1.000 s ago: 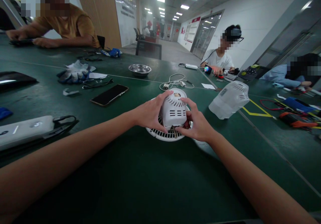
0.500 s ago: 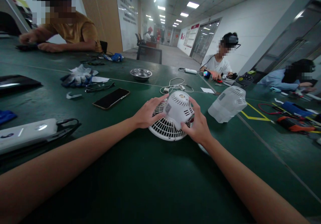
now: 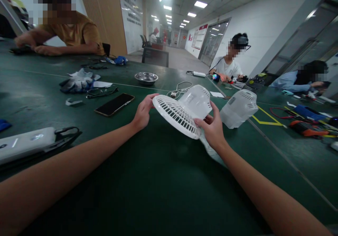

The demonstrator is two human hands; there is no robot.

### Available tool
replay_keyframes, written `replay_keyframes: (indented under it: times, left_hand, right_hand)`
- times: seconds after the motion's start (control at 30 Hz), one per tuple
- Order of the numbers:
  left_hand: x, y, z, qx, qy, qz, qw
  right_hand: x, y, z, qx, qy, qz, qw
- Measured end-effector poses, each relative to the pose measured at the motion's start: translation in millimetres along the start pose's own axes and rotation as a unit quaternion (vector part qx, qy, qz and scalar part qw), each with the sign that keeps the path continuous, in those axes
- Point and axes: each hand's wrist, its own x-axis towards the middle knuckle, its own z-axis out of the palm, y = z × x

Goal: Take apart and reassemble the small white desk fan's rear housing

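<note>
From my remote station I have the white fan head in both hands over the surface, well short of its far edge, and I can't tell whether the lower rim touches down. The left hand has its fingers closed on the grille's left rim, while the right hand grips with its thumb by the grille and fingers behind the housing. What matters is the slant: the grille's long axis drops from left fingers toward right wrist, leaving my right nearer the housing.
</note>
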Motion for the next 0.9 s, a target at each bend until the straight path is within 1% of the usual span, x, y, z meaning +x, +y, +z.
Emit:
replay_keyframes:
  times: [0.07,0.1,0.17,0.2,0.27,0.33,0.37,0.43,0.53,0.63,0.7,0.73,0.8,0.83,0.87,0.9]
  left_hand:
    - [0.4,-1.5,4.8,-0.017,-0.01,-0.004,1.0]
    - [0.5,-2.0,7.2,-0.033,-0.025,-0.015,0.999]
    - [0.3,-2.2,11.2,-0.091,-0.054,-0.053,0.993]
    - [0.0,-1.9,12.6,-0.123,-0.057,-0.079,0.988]
    - [-0.6,-0.7,13.7,-0.168,-0.041,-0.141,0.975]
    - [-1.0,1.1,13.3,-0.17,-0.017,-0.193,0.966]
    - [-1.1,2.2,12.8,-0.159,-0.01,-0.208,0.965]
    - [-1.3,4.3,12.2,-0.133,-0.001,-0.216,0.967]
    - [-1.9,8.0,12.8,-0.107,0.013,-0.206,0.973]
    - [-2.5,12.1,13.4,-0.081,0.029,-0.186,0.979]
    - [-2.5,13.9,12.7,-0.059,0.034,-0.176,0.982]
    - [-2.3,14.2,11.9,-0.049,0.035,-0.173,0.983]
    - [-1.4,13.2,9.3,-0.036,0.037,-0.173,0.984]
    - [-0.7,11.9,7.6,-0.032,0.037,-0.175,0.983]
    - [0.2,10.3,5.8,-0.028,0.039,-0.178,0.983]
    - [1.2,8.5,3.8,-0.025,0.043,-0.182,0.982]
  right_hand:
    - [-2.8,0.4,5.8,0.074,0.006,0.032,0.997]
    - [-5.0,0.9,9.2,0.103,-0.005,0.05,0.993]
    - [-10.2,2.1,16.0,0.146,-0.054,0.096,0.983]
    - [-12.5,2.6,19.0,0.158,-0.082,0.119,0.977]
    - [-15.5,3.3,23.0,0.171,-0.128,0.158,0.964]
    - [-15.5,3.6,24.2,0.182,-0.146,0.186,0.955]
    - [-14.7,3.8,24.2,0.187,-0.149,0.194,0.951]
    - [-12.7,4.2,23.8,0.195,-0.155,0.205,0.946]
    - [-11.4,5.4,25.6,0.202,-0.161,0.218,0.941]
    - [-9.4,8.5,27.7,0.208,-0.139,0.21,0.945]
    - [-4.2,12.4,23.2,0.185,-0.098,0.179,0.961]
    - [0.1,14.8,17.5,0.158,-0.067,0.16,0.972]
    - [11.2,19.9,-1.1,0.068,-0.001,0.119,0.991]
    - [17.4,22.3,-13.5,-0.007,0.036,0.087,0.995]
    - [23.3,24.5,-26.9,-0.097,0.05,0.052,0.993]
    - [28.7,26.3,-40.3,-0.189,0.064,0.011,0.98]
